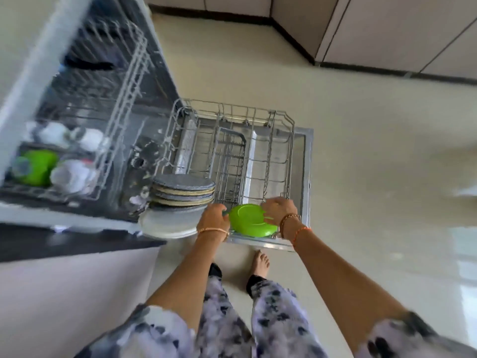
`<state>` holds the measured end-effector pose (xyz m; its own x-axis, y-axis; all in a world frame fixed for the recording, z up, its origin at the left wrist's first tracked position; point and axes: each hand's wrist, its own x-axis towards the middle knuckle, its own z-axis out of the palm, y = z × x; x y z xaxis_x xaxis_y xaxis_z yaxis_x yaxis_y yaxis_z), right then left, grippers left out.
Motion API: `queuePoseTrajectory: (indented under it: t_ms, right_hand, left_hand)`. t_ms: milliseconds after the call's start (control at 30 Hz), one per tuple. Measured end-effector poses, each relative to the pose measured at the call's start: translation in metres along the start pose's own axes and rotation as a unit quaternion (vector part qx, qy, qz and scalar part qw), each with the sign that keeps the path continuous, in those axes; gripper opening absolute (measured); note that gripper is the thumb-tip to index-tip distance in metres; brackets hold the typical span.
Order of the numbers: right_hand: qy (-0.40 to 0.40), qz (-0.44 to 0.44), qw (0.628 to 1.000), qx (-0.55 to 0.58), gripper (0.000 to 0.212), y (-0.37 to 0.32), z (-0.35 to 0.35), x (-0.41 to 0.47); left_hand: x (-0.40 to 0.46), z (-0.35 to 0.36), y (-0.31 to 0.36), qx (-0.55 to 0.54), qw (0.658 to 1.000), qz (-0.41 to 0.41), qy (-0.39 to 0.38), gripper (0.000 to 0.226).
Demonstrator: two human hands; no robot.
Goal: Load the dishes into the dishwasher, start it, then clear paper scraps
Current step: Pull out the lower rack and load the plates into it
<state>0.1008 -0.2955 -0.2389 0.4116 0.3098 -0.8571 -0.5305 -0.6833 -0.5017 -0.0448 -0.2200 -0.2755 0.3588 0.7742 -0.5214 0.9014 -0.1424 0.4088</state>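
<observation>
A green plate (249, 220) sits tilted at the near edge of the dishwasher's pulled-out lower rack (232, 151). My right hand (277, 210) grips its right rim, fingers curled over the top. My left hand (214, 217) touches the plate's left edge with curled fingers. The open dishwasher door (304, 177) lies under the rack. To the left, the upper rack (77, 151) carries white cups (73, 177) and a green bowl (36, 166).
A stack of grey and tan plates (183, 189) rests on a white plate (167, 223) at the dark counter's edge (64, 241), just left of my left hand. My bare foot (260, 263) stands on the glossy tiled floor below the door. Cabinets line the far wall.
</observation>
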Motion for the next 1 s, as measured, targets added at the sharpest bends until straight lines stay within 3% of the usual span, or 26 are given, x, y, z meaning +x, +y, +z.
queuePoseTrajectory:
  t_ms: [133,233,367,500,667,733,900,1000]
  right_hand:
    - [0.007,-0.158,0.984,-0.087,0.020,-0.026,0.029,-0.062]
    - [-0.008,-0.274,0.960,-0.064,0.019,-0.035,0.065,-0.098]
    - [-0.046,-0.475,0.879,-0.029,0.017,-0.023,0.113,-0.167]
    - [-0.180,-0.575,0.798,0.007,0.008,0.003,0.166,-0.252]
    - [-0.387,-0.616,0.685,-0.027,0.008,0.086,0.234,-0.376]
    - [-0.448,-0.619,0.644,-0.031,0.007,0.122,0.257,-0.410]
    - [-0.577,-0.540,0.612,-0.026,0.008,0.209,0.314,-0.487]
    - [-0.643,-0.483,0.594,-0.021,0.012,0.252,0.346,-0.533]
  left_hand:
    - [-0.050,-0.036,0.003,-0.116,0.981,0.048,0.148,0.024]
    - [-0.088,-0.063,-0.006,-0.169,0.928,0.104,0.316,0.021]
    - [-0.147,-0.099,-0.036,-0.208,0.860,0.137,0.445,0.034]
    - [-0.227,-0.135,-0.082,-0.192,0.784,0.130,0.576,0.027]
    - [-0.356,-0.150,-0.170,-0.143,0.692,0.010,0.707,0.019]
    - [-0.402,-0.158,-0.198,-0.136,0.636,-0.029,0.759,0.021]
    - [-0.509,-0.179,-0.265,-0.127,0.469,-0.142,0.862,0.025]
    - [-0.561,-0.181,-0.302,-0.115,0.416,-0.225,0.874,0.031]
